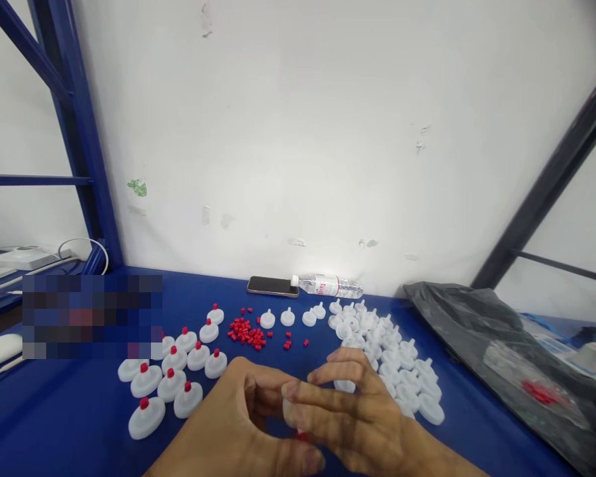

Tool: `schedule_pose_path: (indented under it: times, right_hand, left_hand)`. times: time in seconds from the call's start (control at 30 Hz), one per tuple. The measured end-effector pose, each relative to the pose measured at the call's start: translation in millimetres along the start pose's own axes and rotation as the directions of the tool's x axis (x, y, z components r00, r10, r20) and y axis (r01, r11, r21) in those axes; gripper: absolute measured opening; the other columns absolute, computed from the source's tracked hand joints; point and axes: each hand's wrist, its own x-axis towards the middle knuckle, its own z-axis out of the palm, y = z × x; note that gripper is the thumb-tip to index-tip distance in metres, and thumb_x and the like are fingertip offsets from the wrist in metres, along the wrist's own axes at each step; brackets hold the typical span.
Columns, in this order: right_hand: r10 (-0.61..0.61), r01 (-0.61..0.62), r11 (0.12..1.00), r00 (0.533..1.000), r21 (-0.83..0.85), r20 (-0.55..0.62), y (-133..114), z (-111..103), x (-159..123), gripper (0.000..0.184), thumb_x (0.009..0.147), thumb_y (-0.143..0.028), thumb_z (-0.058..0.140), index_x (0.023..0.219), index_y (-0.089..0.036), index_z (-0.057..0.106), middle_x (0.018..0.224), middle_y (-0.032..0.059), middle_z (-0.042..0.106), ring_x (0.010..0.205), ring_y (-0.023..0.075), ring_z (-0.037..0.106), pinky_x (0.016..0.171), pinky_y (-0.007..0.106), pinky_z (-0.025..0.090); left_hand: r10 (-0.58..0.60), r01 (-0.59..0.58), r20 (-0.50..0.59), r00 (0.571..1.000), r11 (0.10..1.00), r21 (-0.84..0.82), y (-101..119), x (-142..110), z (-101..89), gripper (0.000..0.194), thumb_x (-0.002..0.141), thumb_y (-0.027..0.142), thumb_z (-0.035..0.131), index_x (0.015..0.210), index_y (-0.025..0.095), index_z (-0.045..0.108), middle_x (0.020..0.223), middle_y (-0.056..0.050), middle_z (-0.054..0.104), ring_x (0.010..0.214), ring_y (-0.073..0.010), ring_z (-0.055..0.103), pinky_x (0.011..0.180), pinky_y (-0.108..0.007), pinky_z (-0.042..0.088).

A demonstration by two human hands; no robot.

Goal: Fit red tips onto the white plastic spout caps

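Note:
Low in front of me my left hand point(228, 417) curls its fingers and thumb around a white piece point(289, 412), mostly hidden, that looks like one of the nozzle lids. A bit of red point(302, 435) shows just below it. From the right, my right hand point(365, 424) reaches across, its blurred fingertips over the same piece; whether they grip it I cannot tell. To the left stand several round white nozzle lids point(147, 417) with red caps on their tips. Loose small red caps point(248, 333) lie beyond my hands. Several uncapped white lids point(390, 358) are heaped at right.
A phone point(273, 286) and a clear water bottle point(330, 285) lie along the wall. A black plastic bag point(457, 331), with a clear bag of red pieces point(541, 392) on it, covers the right side. White cables and devices point(24, 257) occupy the far left.

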Motion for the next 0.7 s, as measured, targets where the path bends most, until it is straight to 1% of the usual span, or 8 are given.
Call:
schedule_pose_path:
  times: [0.17,0.33,0.37,0.43,0.5,0.57,0.63,0.7]
  right_hand:
    - [-0.011,0.011,1.0,1.0,0.015,0.012,1,-1,0,0.024,0.109,-0.021,0.048,0.113,-0.021,0.072,0.116,-0.0055,0.079,0.094,0.0121,0.066,0.099,0.027,0.049]
    - [-0.028,0.028,1.0,1.0,-0.011,0.004,4,3,-4,0.023,0.11,-0.021,0.047,0.116,-0.022,0.069,0.116,-0.0038,0.079,0.089,0.012,0.066,0.094,0.03,0.051]
    - [-0.021,0.021,1.0,1.0,-0.022,0.002,5,5,-5,0.022,0.109,-0.021,0.047,0.118,-0.022,0.068,0.116,-0.0036,0.079,0.088,0.0125,0.066,0.093,0.032,0.051]
    - [0.015,-0.015,0.999,1.0,-0.048,0.011,8,9,-8,0.021,0.109,-0.02,0.05,0.122,-0.022,0.065,0.114,-0.0022,0.079,0.089,0.0141,0.066,0.092,0.035,0.051]
    - [0.087,-0.084,0.995,0.995,-0.061,0.045,12,14,-12,0.022,0.108,-0.024,0.052,0.128,-0.021,0.061,0.107,0.0011,0.079,0.089,0.0161,0.066,0.09,0.037,0.052]
    - [0.172,-0.167,0.984,0.981,-0.058,0.095,15,18,-16,0.026,0.108,-0.03,0.054,0.132,-0.02,0.059,0.099,0.0044,0.076,0.089,0.0183,0.065,0.087,0.039,0.053]
    - [0.244,-0.241,0.97,0.96,-0.039,0.134,17,22,-20,0.033,0.105,-0.035,0.057,0.135,-0.02,0.057,0.095,0.0054,0.073,0.089,0.0202,0.064,0.086,0.04,0.053]
    - [0.277,-0.278,0.96,0.947,-0.013,0.164,18,25,-23,0.037,0.104,-0.035,0.06,0.138,-0.02,0.054,0.096,0.0059,0.072,0.09,0.0215,0.063,0.087,0.043,0.052]
  left_hand:
    - [-0.002,0.002,-0.049,0.999,1.0,0.005,-2,2,0.1,0.023,0.061,0.029,0.087,0.074,0.013,0.078,0.066,-0.002,0.07,0.055,-0.0105,0.052,0.051,-0.017,0.043]
    - [-0.032,0.033,-0.023,0.999,0.999,0.02,-6,4,-3.6,0.025,0.061,0.029,0.09,0.076,0.015,0.078,0.073,-0.002,0.075,0.062,-0.0127,0.059,0.059,-0.018,0.048]
    - [-0.007,0.011,-0.059,0.998,0.998,0.059,-8,5,-3.4,0.028,0.062,0.032,0.09,0.082,0.017,0.079,0.077,-0.002,0.076,0.067,-0.0155,0.064,0.062,-0.02,0.05]
    - [0.069,-0.02,-0.232,0.97,0.979,0.205,-14,5,-2.1,0.04,0.065,0.039,0.088,0.1,0.022,0.078,0.091,-0.004,0.08,0.079,-0.0222,0.07,0.064,-0.024,0.054]
    - [0.194,0.005,-0.43,0.882,0.908,0.419,-23,7,-1.0,0.048,0.07,0.046,0.082,0.114,0.028,0.074,0.104,-0.003,0.079,0.074,-0.0226,0.069,0.059,-0.029,0.055]
    - [0.369,0.045,-0.509,0.778,0.775,0.63,-34,9,-1.5,0.037,0.08,0.047,0.073,0.114,0.033,0.072,0.109,-0.002,0.078,0.066,-0.0211,0.066,0.057,-0.032,0.054]
    - [0.5,0.054,-0.441,0.745,0.614,0.787,-45,12,-3.2,0.018,0.09,0.04,0.061,0.102,0.034,0.073,0.107,0.0,0.076,0.072,-0.0215,0.069,0.061,-0.033,0.055]
    - [0.54,0.049,-0.361,0.76,0.506,0.861,-53,13,-4.4,0.022,0.096,0.031,0.05,0.092,0.032,0.072,0.105,0.001,0.075,0.084,-0.0221,0.073,0.065,-0.032,0.056]
